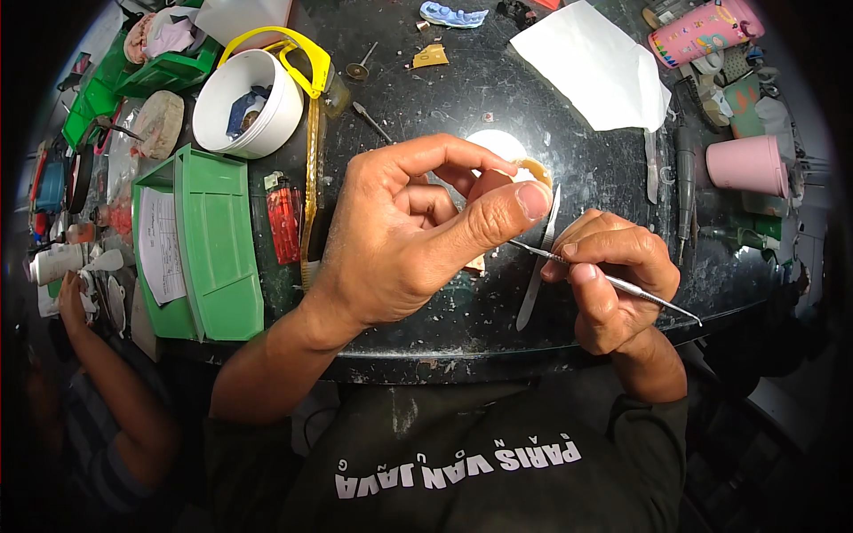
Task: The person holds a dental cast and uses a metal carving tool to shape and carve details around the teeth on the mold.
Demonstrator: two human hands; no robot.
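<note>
Steel carving tool [613,284] pinched pen-style in right hand [613,284] fingers, tip at small tan wax piece [536,169] clamped by left hand [418,231] thumb and fingers, above dark table [444,89]. Step, judged: trimming piece edge. Next needs steady grip, light strokes.

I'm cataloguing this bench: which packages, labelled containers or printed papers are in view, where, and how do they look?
Printed paper form: in the green tray, left; white, rectangular.
Pink patterned cylinder: top right, lying down; pink with coloured pictures.
Red packet: right of the green tray; small, oblong.
Blank white sheet: top centre-right.
</note>
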